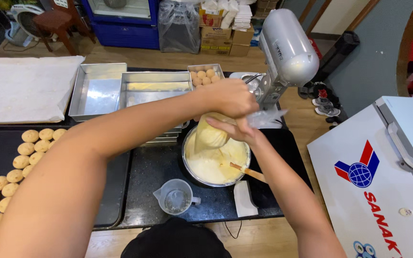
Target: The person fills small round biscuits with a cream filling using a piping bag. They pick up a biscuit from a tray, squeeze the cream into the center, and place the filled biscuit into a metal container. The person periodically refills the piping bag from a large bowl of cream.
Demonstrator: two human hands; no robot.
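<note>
Black countertop below me: my left hand (230, 98) clamps the twisted top of a piping bag (212, 134) over the batter bowl (188, 143), right hand (237, 130) fingers closed round its middle. Soft, slippery, probably heavy; I'd grip the twist.
</note>
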